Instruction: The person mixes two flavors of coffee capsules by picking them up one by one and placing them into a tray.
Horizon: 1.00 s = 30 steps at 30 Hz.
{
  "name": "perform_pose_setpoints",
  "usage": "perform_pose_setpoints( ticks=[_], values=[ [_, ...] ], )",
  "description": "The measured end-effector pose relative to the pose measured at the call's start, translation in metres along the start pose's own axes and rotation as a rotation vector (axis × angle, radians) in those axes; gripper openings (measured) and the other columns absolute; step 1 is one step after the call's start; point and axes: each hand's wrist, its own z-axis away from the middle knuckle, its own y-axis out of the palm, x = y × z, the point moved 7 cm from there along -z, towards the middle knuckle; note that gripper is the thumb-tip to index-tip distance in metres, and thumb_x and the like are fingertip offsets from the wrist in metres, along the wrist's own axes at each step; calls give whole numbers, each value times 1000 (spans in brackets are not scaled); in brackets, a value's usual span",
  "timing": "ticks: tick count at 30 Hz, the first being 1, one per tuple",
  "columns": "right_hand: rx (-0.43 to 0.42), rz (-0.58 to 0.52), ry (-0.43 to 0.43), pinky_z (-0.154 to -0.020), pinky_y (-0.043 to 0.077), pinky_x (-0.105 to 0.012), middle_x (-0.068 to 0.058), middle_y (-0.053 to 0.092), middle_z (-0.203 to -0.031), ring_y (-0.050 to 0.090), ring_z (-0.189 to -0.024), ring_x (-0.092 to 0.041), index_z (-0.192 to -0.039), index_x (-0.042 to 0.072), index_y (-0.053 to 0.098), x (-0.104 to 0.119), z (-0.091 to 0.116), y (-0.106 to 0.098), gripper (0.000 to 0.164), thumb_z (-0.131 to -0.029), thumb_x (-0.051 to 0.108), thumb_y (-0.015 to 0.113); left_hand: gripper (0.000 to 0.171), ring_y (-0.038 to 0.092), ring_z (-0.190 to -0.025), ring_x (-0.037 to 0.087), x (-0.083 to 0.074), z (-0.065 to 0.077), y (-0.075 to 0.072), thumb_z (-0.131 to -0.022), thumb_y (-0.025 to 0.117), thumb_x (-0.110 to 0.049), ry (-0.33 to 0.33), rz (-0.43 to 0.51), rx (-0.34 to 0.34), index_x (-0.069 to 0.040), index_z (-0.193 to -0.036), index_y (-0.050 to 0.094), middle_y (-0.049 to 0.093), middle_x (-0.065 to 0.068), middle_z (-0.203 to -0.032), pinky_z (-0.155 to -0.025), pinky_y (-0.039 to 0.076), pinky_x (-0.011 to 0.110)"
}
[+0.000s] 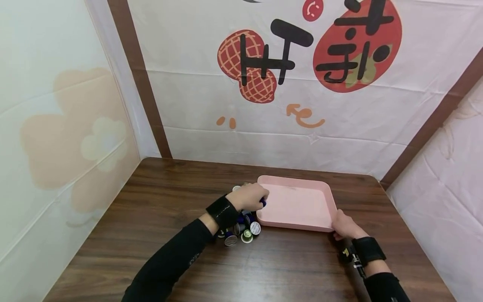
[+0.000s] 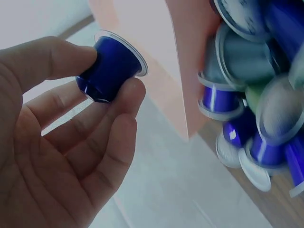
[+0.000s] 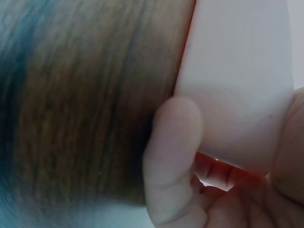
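Nearest the head camera, dark sleeves [image 1: 166, 260] are cut off by the bottom edge. By the left grip [image 1: 248, 197], a blue capsule [image 2: 111, 69] is pinched between thumb and fingers, its axis slanted and its rimmed end turned away from the palm. By the right grip [image 1: 345, 225], the near right corner of the pink tray [image 1: 298, 203] is held.

The coming move is judged to turn on how the capsule lies to the tray's left rim: it is seen right at that rim, with the tray's long axis laid off to the right, toward the right grip. The pile [image 1: 240, 229] of other capsules is set just beside the tray's left wall on the surface [image 1: 286, 268], near the left grip and well apart from the right.

Whether the capsule is held over the tray's floor or short of it cannot be told. In the head view it is mostly covered by the left grip, as is part of the pile. In the left wrist view the pile is blurred and cut off, so no count can be made. In the blurred right wrist view, other fingers seem to be curled under the tray's corner.
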Motion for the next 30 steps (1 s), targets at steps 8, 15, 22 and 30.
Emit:
perform_pose_setpoints(
  ticks=[8,15,22,30],
  values=[
    [1,7,21,-47,51,-35,-20,49,-77,57,-52,-22,-116,-16,29,1,0,-3,29,-97,6,29,6,45,-65,10,-16,-23,15,-84,63,-5,43,-34,33,-10,-82,60,49,-5,-72,-57,36,21],
    [-8,-12,15,-47,52,-35,-21,49,-79,57,-53,-22,-113,-14,31,-2,0,1,24,-97,4,30,6,47,-67,11,-14,-26,25,-85,63,-7,15,-40,82,-11,-84,61,52,-4,-74,-60,38,21],
    [-15,-25,10,-48,51,-35,-22,50,-81,57,-54,-22,-115,-14,30,1,-4,4,28,-94,4,32,24,53,-77,14,-8,-19,25,-85,63,-4,-7,-1,111,-6,-109,65,63,5,-100,-68,45,25],
    [-15,-4,49,-47,51,-35,-19,51,-77,57,-51,-21,-117,-14,29,-8,-5,4,30,-93,3,31,22,57,-81,15,5,11,11,-88,62,-9,7,0,70,-5,-109,64,65,9,-102,-73,46,29]
  ],
)
